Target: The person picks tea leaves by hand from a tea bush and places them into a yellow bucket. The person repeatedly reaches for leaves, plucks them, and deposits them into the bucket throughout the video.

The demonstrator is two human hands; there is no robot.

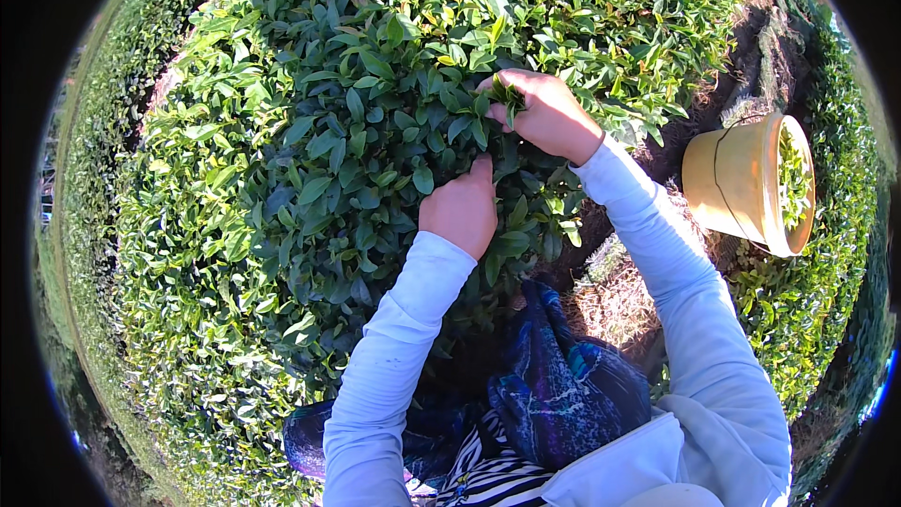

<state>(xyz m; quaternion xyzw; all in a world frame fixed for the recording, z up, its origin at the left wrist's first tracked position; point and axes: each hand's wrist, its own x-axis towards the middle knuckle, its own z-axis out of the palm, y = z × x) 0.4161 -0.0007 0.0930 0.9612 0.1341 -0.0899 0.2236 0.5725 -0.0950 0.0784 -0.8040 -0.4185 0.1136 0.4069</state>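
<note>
Before me spreads a dense leafy bush [338, 155], seemingly a tea bush, with glossy green leaves. My right hand [543, 111] is over its near right part, its thumb and fingers closed around a small bunch of plucked green leaves [508, 95]. Just below and to the left, my left hand [461, 205] reaches among the shaded leaves with one finger stretched forward. The back of that hand faces me, so its other fingertips and anything in them are hidden.
A yellow plastic bucket [732, 172] with a thin wire handle, leaves inside, leans at the right. Dry straw-like litter [619, 296] covers the ground between the bushes. Another leafy row [838, 225] runs along the right edge. My dark patterned clothing [570, 394] touches the bush's near side.
</note>
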